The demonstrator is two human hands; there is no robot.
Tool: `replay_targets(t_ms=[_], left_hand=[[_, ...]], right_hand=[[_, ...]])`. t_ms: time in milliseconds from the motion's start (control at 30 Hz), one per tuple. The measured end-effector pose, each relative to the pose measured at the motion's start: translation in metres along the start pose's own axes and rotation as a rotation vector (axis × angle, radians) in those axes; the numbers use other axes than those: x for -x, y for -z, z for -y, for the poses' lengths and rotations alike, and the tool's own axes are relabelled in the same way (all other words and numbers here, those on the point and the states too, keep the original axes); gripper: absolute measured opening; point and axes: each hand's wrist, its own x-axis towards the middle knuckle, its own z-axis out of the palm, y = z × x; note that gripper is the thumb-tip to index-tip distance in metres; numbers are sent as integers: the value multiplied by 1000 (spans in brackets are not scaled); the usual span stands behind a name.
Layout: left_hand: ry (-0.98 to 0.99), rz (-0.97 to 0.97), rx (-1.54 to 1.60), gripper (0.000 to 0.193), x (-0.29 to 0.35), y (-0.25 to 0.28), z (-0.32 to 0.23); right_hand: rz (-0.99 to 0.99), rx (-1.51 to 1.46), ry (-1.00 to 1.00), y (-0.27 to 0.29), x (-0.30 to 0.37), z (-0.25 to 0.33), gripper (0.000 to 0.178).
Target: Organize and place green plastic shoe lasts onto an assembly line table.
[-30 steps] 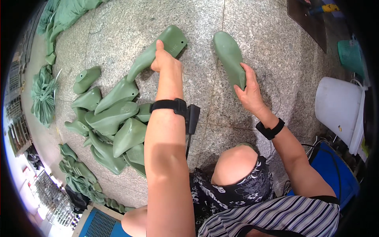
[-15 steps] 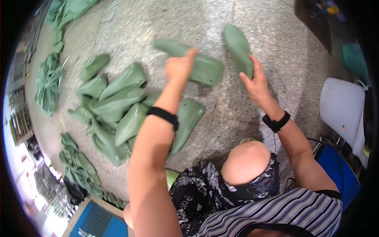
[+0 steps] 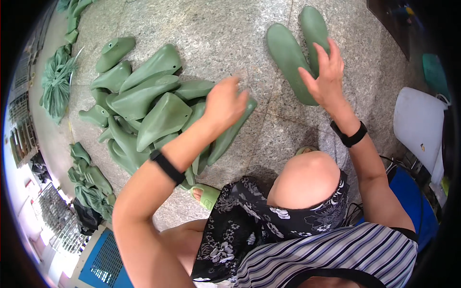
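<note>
R hand [image 3: 322, 79] lies flat, fingers spread, on two green shoe forms [image 3: 297, 53] set side by side on the stone floor [image 3: 221, 33], upper right. Palm presses the nearer edges; it's not clenched round them, more resting on top than gripping. L hand [image 3: 224, 103] is over the right edge of the green pile [image 3: 149, 105], fingers curled down onto a long form [image 3: 229, 137] that sticks out toward the person's knee. Can't tell if it's closed on that piece or just touching, since the hand hides the contact. Black bands on both wrists. A green sandal [image 3: 206, 196] shows below the pile, a white bucket [image 3: 417, 128] far right, a blue crate [image 3: 103, 261] at lower left.

Vs 0.5 s ago: L hand was up at the long form it had carried over near the R hand; now that form lies next to the other one under the R hand, making a pair, and the L hand has dropped back to the pile. R hand stays about where it was.
</note>
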Motion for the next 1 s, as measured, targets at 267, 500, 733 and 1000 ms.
replay_targets(t_ms=[267, 500, 733, 1000], left_hand=[[107, 162, -99, 16, 131, 89, 62], [-86, -126, -566, 31, 162, 133, 99], [100, 107, -638, 91, 115, 133, 122], [-99, -82, -436, 91, 104, 112, 113]], right_hand=[[944, -496, 536, -74, -11, 139, 78], [1119, -282, 704, -65, 14, 148, 76], [1498, -363, 479, -47, 80, 120, 61], [1104, -396, 328, 27, 86, 76, 46]])
